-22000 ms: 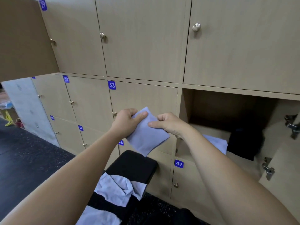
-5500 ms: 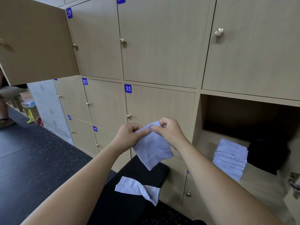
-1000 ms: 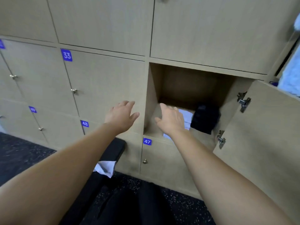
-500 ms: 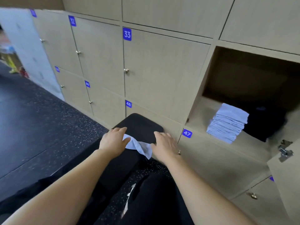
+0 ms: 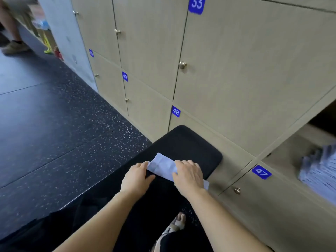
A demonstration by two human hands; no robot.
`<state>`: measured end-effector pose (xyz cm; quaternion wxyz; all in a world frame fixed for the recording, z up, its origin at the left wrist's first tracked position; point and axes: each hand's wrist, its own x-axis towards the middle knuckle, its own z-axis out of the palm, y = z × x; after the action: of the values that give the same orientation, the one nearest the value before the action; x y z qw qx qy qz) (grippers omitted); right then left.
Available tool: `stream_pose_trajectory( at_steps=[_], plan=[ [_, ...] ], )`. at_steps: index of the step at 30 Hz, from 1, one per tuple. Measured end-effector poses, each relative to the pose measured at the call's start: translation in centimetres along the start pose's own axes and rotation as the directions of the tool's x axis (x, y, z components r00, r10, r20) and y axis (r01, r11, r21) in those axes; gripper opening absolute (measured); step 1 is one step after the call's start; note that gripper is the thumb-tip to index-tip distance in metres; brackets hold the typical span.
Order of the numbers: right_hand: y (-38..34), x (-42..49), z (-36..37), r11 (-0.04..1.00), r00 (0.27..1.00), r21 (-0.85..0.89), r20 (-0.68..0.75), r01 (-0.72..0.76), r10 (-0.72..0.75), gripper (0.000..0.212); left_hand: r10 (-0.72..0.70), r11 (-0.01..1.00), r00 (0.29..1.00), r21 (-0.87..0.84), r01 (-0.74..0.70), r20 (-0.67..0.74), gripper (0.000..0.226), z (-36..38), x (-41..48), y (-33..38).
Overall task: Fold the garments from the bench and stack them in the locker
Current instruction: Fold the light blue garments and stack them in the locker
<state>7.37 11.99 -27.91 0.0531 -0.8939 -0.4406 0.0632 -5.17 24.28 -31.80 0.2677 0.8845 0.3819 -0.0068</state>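
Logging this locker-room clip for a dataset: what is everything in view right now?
cloth: one, pale blue, on the bench under both hands
bench: one, black, against the lockers
folded stack: one, pale blue, blurred, in the open locker at right
locker doors: several, beige, shut, metal knobs
number tags: five, blue, on the doors
floor: dark, speckled
another person's legs: top left
foot: one, on the floor beside the bench
left hand: touches the cloth's left corner
right hand: rests on the cloth
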Motion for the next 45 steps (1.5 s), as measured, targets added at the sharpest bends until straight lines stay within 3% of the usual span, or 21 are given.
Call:
stream_pose_trajectory(
  at_steps=[3,7,12,17,21,25,31,34,38,41,45],
  plan=[
    [0.0,2.5,1.6,1.0,0.998,0.002,-0.063,-0.023,0.023,0.011,-0.023,1.0,1.0,0.0,0.023,-0.008,0.062,0.9,1.8,-0.8],
    [0.2,5.2,3.0,0.999,0.999,-0.021,-0.033,-0.036,0.035,0.013,0.002,1.0,1.0,0.024,-0.002,-0.008,0.064,2.0,3.5,-1.4],
    [0.5,6.3,3.7,0.999,0.999,-0.021,0.026,-0.028,0.029,0.022,0.009,1.0,0.998,-0.02,-0.01,-0.067,0.045,2.7,4.3,-1.5],
    [0.6,5.6,2.0,0.998,0.999,0.057,-0.033,-0.009,0.011,0.023,-0.033,0.99,0.996,-0.141,0.021,-0.086,0.019,2.0,3.7,-1.0],
    [1.0,3.8,-1.2,0.974,0.993,0.216,-0.078,-0.071,0.089,0.02,0.026,0.964,0.99,-0.26,-0.061,-0.135,0.023,-0.6,2.3,1.2],
    [2.1,1.4,-5.7,0.868,0.977,0.487,-0.114,-0.101,0.178,0.013,0.071,0.871,0.975,-0.464,-0.163,-0.21,0.023,-5.0,0.2,4.7],
    [3.5,-2.1,-14.9,0.636,0.949,0.771,-0.212,0.016,0.232,0.017,0.151,0.661,0.947,-0.684,-0.31,-0.284,0.012,-12.2,-3.5,10.8],
    [3.8,-4.2,-19.4,0.483,0.93,0.871,-0.249,0.093,0.27,0.016,0.191,0.481,0.933,-0.799,-0.361,-0.306,0.008,-15.8,-5.7,14.1],
    [3.5,-6.8,-24.9,0.365,0.9,0.905,-0.331,0.218,0.283,0.017,0.283,0.244,0.923,-0.91,-0.334,-0.263,0.032,-19.5,-7.9,17.6],
    [3.2,-8.2,-28.4,0.288,0.879,0.914,-0.369,0.285,0.302,0.012,0.384,0.21,0.897,-0.925,-0.317,-0.22,0.04,-21.3,-9.3,19.7],
    [3.3,-9.6,-32.0,0.228,0.84,0.907,-0.416,0.355,0.347,0.014,0.486,0.281,0.86,-0.903,-0.325,-0.158,0.04,-22.0,-10.5,21.5]
  ],
)
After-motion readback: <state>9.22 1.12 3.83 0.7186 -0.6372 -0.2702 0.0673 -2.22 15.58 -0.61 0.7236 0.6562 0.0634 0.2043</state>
